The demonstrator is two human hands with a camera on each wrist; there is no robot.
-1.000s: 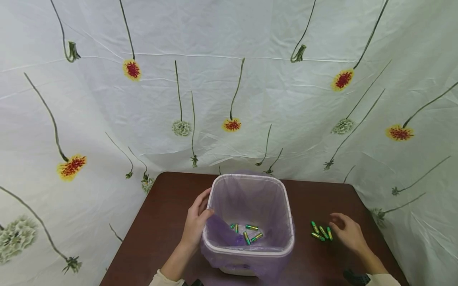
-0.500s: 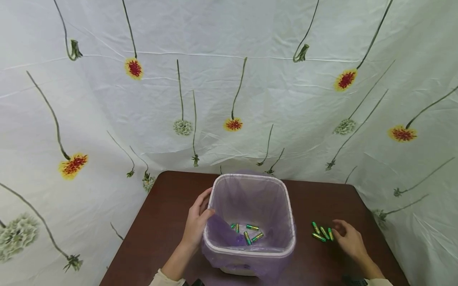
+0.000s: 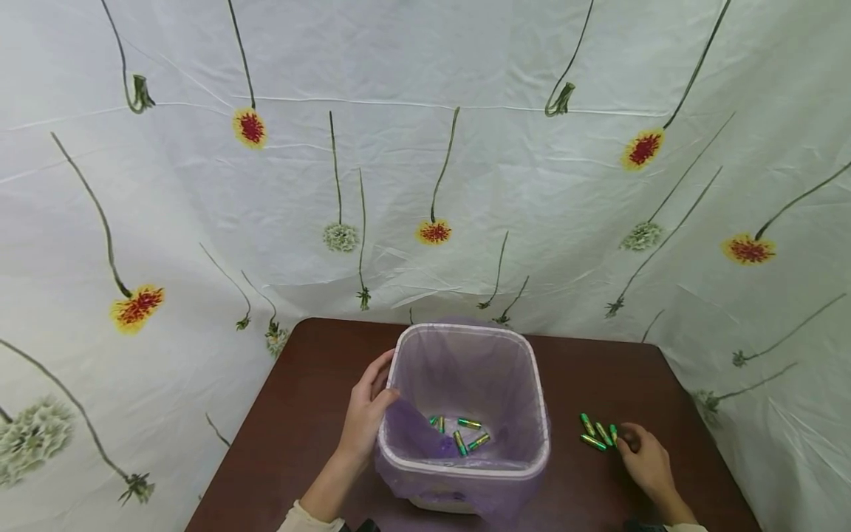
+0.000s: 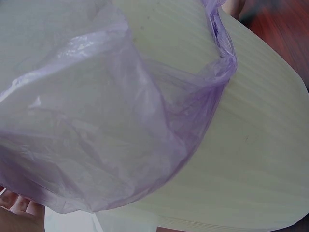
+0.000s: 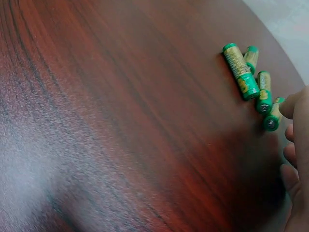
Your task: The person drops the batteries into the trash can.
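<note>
Head view: right hand (image 3: 646, 459) meets the rightmost battery (image 3: 614, 433) as the left holds the bin (image 3: 473, 471)

Over the last second the right hand has come in and down to the loose cells, and its thumb and forefinger are now at the rightmost battery, with a fingertip overlapping it in the right wrist view. Those fingers are curved with a gap between them; whether they pinch the battery or merely touch it I cannot tell. My judgement is that the work has passed from reaching to contact, with nothing lifted: all four loose batteries, the other three (image 3: 592, 442) included, lie on the worktop (image 3: 312, 377) where they lay.

The left hand (image 3: 360, 414) has not shifted. It grips the bin's left side, thumb over the rim and fingers outside (the left wrist camera catches only a few fingers, at its lower corner). A thin purple liner (image 3: 419, 436) covers the bin's inside and folds over the rim. At least five batteries (image 3: 460, 443) show at the bottom, their layout unchanged.

The worktop is dark reddish-brown, grained and slightly glossy, with rounded far corners. The bin stands near its middle; the loose batteries are to the right, well apart from it.

Farthest off, a pale, creased cloth (image 3: 399, 59) hangs behind and along both sides, printed with red-and-yellow flowers (image 3: 434, 232) and pale seed-heads, stems upward; it hides whatever room lies beyond.
</note>
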